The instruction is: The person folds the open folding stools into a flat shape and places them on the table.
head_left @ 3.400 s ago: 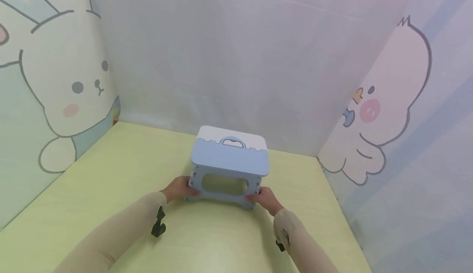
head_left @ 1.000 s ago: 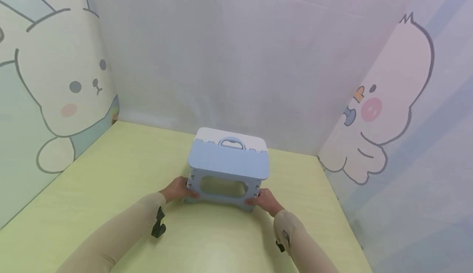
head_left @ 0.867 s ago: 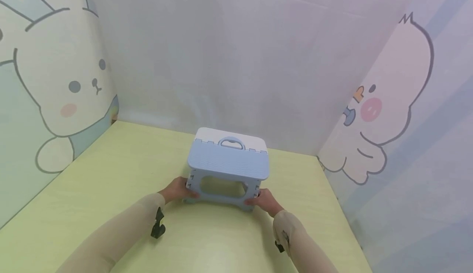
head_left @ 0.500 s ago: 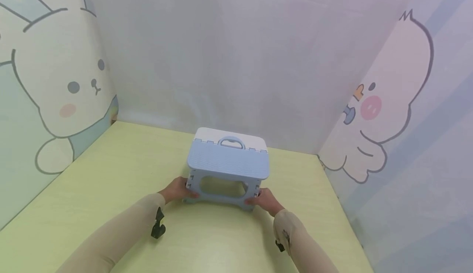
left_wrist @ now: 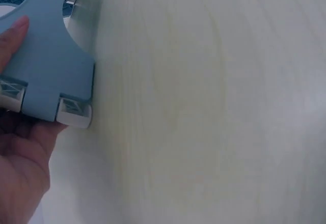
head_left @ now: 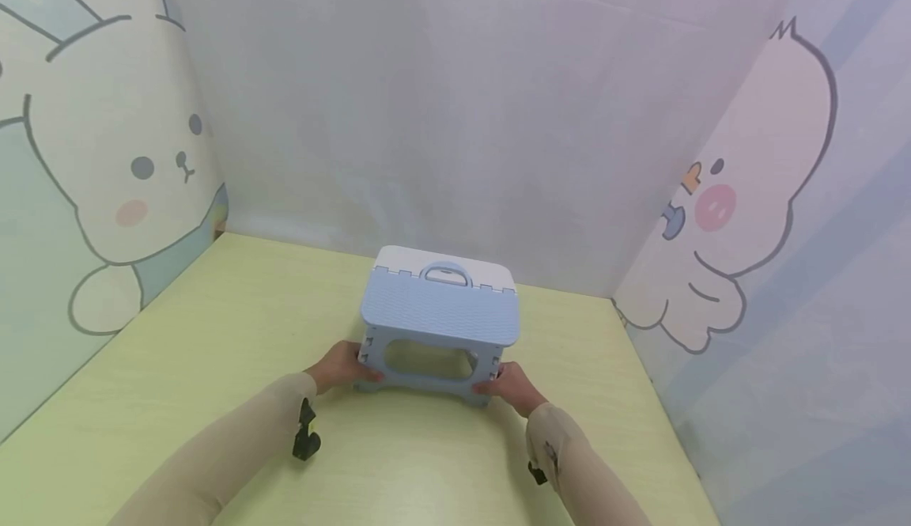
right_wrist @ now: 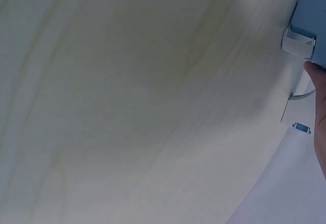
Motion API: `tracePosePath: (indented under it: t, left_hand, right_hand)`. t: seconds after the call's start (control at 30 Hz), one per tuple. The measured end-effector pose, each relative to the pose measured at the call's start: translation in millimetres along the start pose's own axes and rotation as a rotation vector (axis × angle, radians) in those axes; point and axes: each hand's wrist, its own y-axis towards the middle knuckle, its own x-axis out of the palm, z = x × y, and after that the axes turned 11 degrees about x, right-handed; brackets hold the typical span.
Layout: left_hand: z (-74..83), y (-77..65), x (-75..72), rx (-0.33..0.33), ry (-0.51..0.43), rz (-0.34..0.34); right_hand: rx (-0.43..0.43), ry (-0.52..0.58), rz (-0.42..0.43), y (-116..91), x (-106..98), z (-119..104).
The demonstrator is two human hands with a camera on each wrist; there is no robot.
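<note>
Fingers (left_wrist: 11,39) of our left hand (head_left: 343,368) and right hand (head_left: 515,387) pinch the lower sides of the blue-and-white stool (head_left: 440,304), upright toward the back of the yellow table (head_left: 413,471), and we think uneven squeezing could skew it or buckle its sides inward.

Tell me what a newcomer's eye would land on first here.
The blue-and-white stool stands out first, upright on the yellow surface near the back wall, its ends gripped by the left hand and right hand. Next come the cartoon rabbit on the wall at picture left and the pink-cheeked bird at picture right.
</note>
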Motion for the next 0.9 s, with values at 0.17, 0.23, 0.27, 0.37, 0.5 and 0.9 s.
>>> tracePosePath:
  t: [0.17, 0.23, 0.27, 0.37, 0.5, 0.9]
  left_hand:
    - [-7.3, -1.2, 1.3, -0.008, -0.061, 0.034]
    - [-9.1, -1.6, 1.5, 0.0, -0.057, 0.053]
    - [-9.6, -2.0, 1.5, 0.01, -0.046, 0.064]
    - [-12.3, -2.8, 0.5, 0.032, -0.012, 0.12]
    - [-16.2, -5.2, -2.7, 0.058, -0.03, 0.169]
    - [-15.3, -7.8, -6.3, 0.029, -0.039, 0.146]
  right_hand:
    - [-0.012, 0.016, -0.003, -2, 2, 3]
    - [-0.029, 0.022, 0.007, -2, 3, 3]
    - [-0.04, 0.027, 0.013, -2, 3, 3]
    - [-0.055, 0.048, 0.031, -2, 6, 3]
    - [-0.04, 0.091, 0.067, 0, 10, 5]
    - [0.002, 0.1, 0.08, -2, 10, 3]
